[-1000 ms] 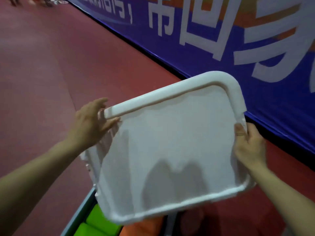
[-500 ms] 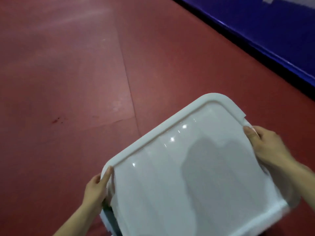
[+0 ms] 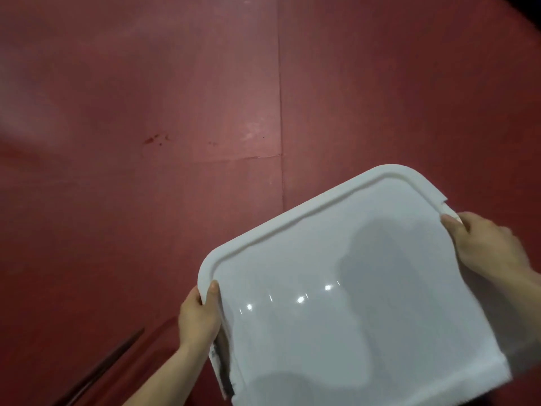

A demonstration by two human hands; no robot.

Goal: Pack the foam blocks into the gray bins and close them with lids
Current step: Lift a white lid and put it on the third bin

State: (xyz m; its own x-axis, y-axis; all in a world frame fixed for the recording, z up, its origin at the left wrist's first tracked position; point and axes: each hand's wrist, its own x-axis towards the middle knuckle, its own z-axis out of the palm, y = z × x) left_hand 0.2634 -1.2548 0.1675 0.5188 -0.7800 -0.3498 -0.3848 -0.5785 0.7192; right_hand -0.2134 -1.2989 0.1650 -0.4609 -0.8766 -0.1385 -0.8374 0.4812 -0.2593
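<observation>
One white lid point(image 3: 351, 288) sits low over the red floor point(image 3: 146, 112), stretched between two hands. The left hand point(image 3: 199, 317) grips its near-left edge with the thumb on top, and the right hand point(image 3: 486, 247) clamps the far-right edge beside a notch. The lid's far rim slants up from left to right. A sliver of one gray bin point(image 3: 219, 364) peeks out under the left edge, so the lid looks almost over it, needing only squaring and lowering. I see no foam blocks.
</observation>
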